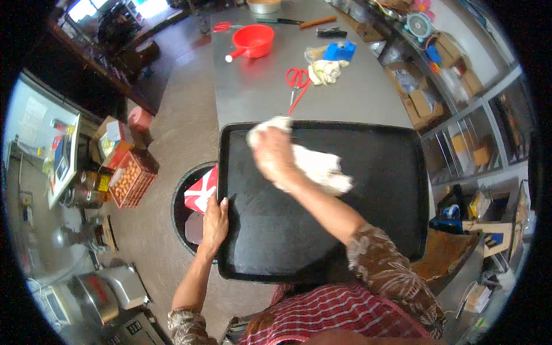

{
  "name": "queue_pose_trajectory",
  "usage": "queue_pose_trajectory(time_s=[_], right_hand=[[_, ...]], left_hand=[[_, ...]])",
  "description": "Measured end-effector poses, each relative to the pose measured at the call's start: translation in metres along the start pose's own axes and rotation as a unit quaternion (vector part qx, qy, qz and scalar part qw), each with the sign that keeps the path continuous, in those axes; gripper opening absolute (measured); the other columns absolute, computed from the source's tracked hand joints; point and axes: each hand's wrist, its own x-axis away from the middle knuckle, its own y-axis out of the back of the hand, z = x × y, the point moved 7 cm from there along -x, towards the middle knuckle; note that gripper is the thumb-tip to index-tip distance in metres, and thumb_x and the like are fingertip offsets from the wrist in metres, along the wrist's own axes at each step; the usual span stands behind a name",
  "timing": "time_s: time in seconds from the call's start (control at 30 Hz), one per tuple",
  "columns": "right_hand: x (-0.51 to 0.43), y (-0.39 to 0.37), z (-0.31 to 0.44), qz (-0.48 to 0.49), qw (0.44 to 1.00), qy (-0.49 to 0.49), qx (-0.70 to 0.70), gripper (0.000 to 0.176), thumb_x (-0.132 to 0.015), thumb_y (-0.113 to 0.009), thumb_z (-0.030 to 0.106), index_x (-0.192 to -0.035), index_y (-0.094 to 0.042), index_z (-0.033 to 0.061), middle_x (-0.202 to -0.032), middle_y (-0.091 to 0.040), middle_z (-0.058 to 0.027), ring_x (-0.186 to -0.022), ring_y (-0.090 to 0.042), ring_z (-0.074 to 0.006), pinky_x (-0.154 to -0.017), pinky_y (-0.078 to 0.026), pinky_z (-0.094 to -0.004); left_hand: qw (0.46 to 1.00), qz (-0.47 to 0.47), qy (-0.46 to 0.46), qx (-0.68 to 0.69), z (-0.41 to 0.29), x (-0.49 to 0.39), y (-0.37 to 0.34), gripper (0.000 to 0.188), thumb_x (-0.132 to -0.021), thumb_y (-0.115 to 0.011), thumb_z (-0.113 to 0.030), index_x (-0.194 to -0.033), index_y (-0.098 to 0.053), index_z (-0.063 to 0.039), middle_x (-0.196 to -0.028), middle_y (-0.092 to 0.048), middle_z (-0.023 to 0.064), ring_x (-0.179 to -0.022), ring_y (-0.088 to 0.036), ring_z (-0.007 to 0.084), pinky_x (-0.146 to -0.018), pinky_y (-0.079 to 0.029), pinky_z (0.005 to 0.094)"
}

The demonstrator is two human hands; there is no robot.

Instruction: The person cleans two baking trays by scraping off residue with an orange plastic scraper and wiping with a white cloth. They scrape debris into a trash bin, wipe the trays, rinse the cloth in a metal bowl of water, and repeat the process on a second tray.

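Observation:
A large black baking tray (pixel 379 189) lies before me, its far part over the near end of a steel worktable. My left hand (pixel 215 224) grips the tray's left rim, with the thumb on the inner side. Under my right hand (pixel 272 151) a white cloth (pixel 321 166) is bunched against the tray's upper left area. The loose end of the cloth trails to the right across the tray floor. Beyond the far rim lie red-handled scissors (pixel 297 79) and a thin red stick (pixel 299 98).
The steel worktable (pixel 254 97) bears a red dipper (pixel 254 41), a crumpled cloth (pixel 326 72) and a blue tape dispenser (pixel 340 51). A black bin (pixel 176 215) stands by the tray's left side. Farther left on the floor is a crate (pixel 133 181) of eggs. Shelves with boxes (pixel 420 103) line the right.

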Motion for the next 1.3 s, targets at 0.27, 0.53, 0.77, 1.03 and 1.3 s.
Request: queue_pose_trajectory(time_s=[0.27,0.53,0.77,1.03,1.3], right_hand=[[0.000,-0.001,0.025,-0.028,0.989,0.050,-0.136,0.022,-0.092,-0.054,0.023,-0.098,-0.064,0.0035,-0.085,-0.063,-0.0160,-0.086,-0.062,-0.0316,-0.077,-0.048,-0.0451],[0.183,0.166,-0.279,-0.067,0.971,-0.161,0.165,0.033,-0.100,-0.048,0.020,-0.123,-0.058,-0.0011,-0.124,-0.058,-0.0192,-0.116,-0.054,-0.0327,-0.102,-0.041,-0.0413],[0.086,0.030,-0.121,-0.024,0.994,0.015,0.103,0.037,-0.098,-0.049,0.017,-0.126,-0.056,-0.0057,-0.136,-0.050,-0.0244,-0.127,-0.045,-0.0414,-0.111,-0.033,-0.0478],[-0.023,-0.059,0.080,0.030,0.994,0.090,0.053,0.023,-0.092,-0.053,0.014,-0.105,-0.062,-0.0033,-0.116,-0.057,-0.0204,-0.110,-0.053,-0.0378,-0.096,-0.041,-0.0474],[-0.013,-0.047,0.088,-0.109,0.968,0.224,0.028,0.018,-0.090,-0.050,0.016,-0.088,-0.061,0.0012,-0.090,-0.056,-0.0188,-0.089,-0.055,-0.0378,-0.080,-0.043,-0.0489]], left_hand=[[0.999,-0.003,-0.046,0.029,0.001,0.010,0.001,0.049,-0.102,-0.045,-0.027,-0.145,-0.038,-0.005,-0.132,-0.054,0.0259,-0.123,-0.053,0.0394,-0.103,-0.040,0.0423],[0.994,0.004,-0.103,0.020,0.012,0.008,-0.006,0.053,-0.101,-0.045,-0.020,-0.146,-0.032,0.003,-0.142,-0.045,0.0289,-0.136,-0.040,0.0384,-0.113,-0.030,0.0410],[0.994,-0.007,-0.053,0.091,0.032,-0.002,-0.013,0.055,-0.101,-0.047,-0.025,-0.148,-0.031,-0.003,-0.137,-0.046,0.0269,-0.130,-0.043,0.0392,-0.111,-0.034,0.0423],[0.989,-0.013,-0.059,0.133,0.037,0.002,-0.009,0.056,-0.103,-0.044,-0.031,-0.149,-0.029,-0.003,-0.135,-0.046,0.0279,-0.128,-0.045,0.0406,-0.108,-0.035,0.0429],[0.976,-0.021,-0.016,0.216,0.072,0.117,-0.001,0.056,-0.103,-0.042,-0.038,-0.143,-0.041,0.001,-0.145,-0.043,0.0245,-0.136,-0.042,0.0335,-0.114,-0.030,0.0391]])
